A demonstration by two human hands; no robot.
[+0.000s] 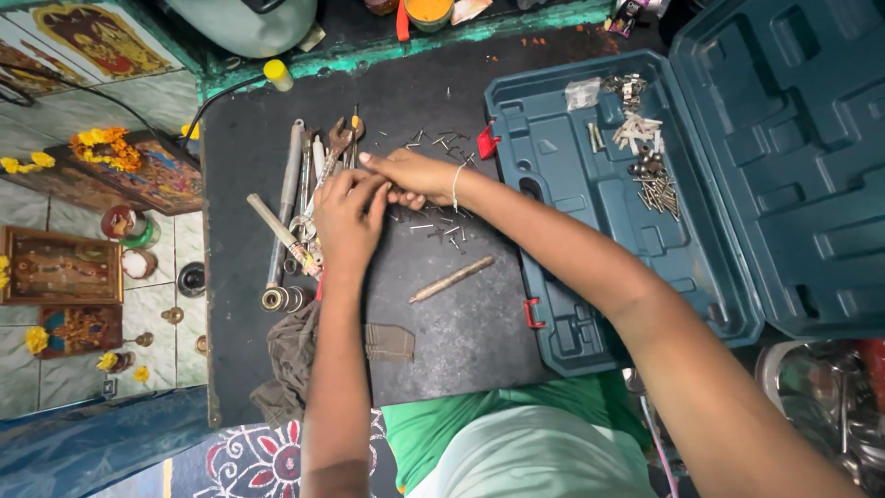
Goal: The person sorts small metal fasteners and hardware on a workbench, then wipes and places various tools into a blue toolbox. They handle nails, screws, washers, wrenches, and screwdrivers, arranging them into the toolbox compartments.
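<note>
Both hands, left (346,217) and right (410,175), meet above scattered nails (442,231); grip contents unclear.

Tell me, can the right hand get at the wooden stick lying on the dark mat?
Probably yes. The stick lies bare on the mat, just below the right hand, with nothing over it.

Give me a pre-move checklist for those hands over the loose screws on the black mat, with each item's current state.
1. Both hands in view: ok; left hand and right hand meet above the mat.
2. What the fingers pinch: cannot tell, hidden between the hands.
3. Loose screws within reach: ok, scattered just beside the hands.
4. Tool case open: ok, lid up, fasteners lying inside.
5. Wrenches out of the way: not ok, directly under the left hand.
</note>
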